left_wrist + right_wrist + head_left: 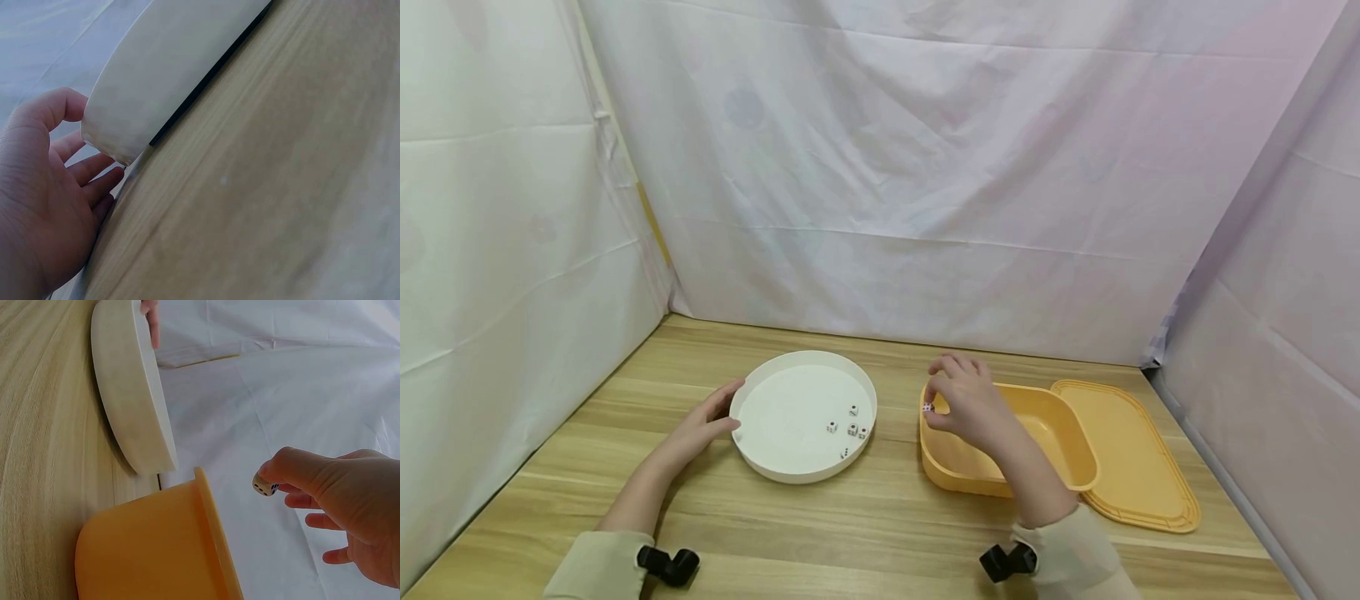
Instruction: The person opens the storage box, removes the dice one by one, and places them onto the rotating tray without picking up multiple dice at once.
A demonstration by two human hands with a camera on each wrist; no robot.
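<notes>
— Pinching a small white die (927, 407) between thumb and fingertips, the right hand (966, 400) hangs over the near-left corner of the yellow tub (1060, 433). Does the wrist view agree?

— It does: the die (265, 484) sits clamped at the fingertips, just above the tub's rim (215, 531), not touching it.

— And the left hand (700, 425)?

— Its fingers are straight and apart, laid against the outer left wall of the round white tray (760, 454). The left wrist view shows the thumb (53, 106) over the tray's edge (125, 119) and the other fingers beside the wall.

— What lies in the tray?

— Five more dice (851, 428), clustered toward its right side.

— Anything else on the wooden table (865, 533)?

— The flat yellow lid (1138, 454), lying just right of the tub and touching it. White cloth (925, 167) hangs behind and at both sides.
</notes>
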